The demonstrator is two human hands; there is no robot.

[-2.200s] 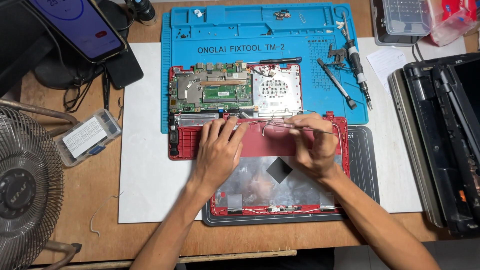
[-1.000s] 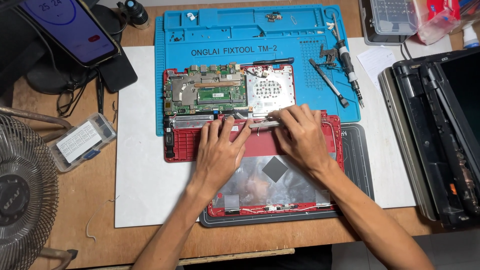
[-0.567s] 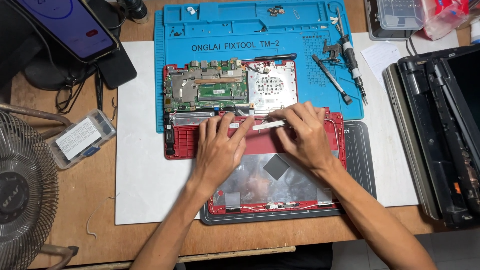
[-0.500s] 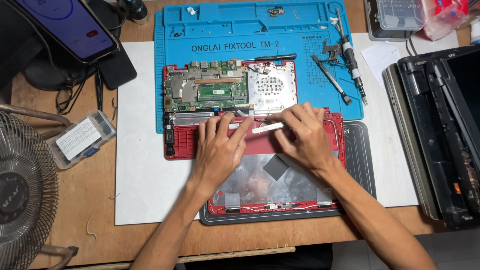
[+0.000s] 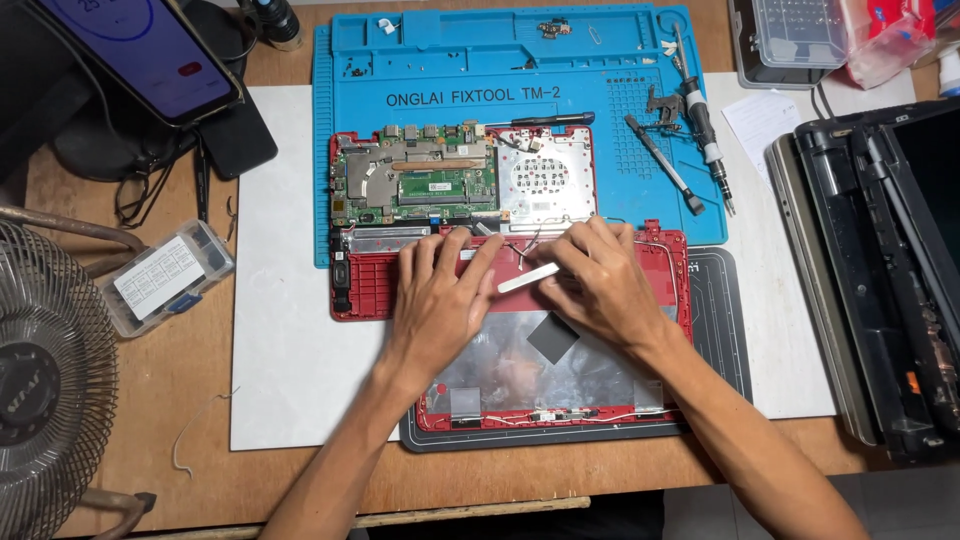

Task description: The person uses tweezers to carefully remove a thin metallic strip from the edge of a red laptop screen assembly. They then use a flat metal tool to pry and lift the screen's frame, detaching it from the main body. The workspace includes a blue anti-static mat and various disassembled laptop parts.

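I see an opened red laptop (image 5: 660, 270) lying flat, part on the blue mat and part on the white sheet, toward the middle of the desk. Its far half shows a green circuit board (image 5: 415, 185) on the left side and a pale metal plate with a round hole pattern (image 5: 545, 185) beside it. The near half is a red shell lined with shiny foil (image 5: 520, 365) and a black square patch. A thin white strip (image 5: 528, 277) lies slanted across the hinge area.
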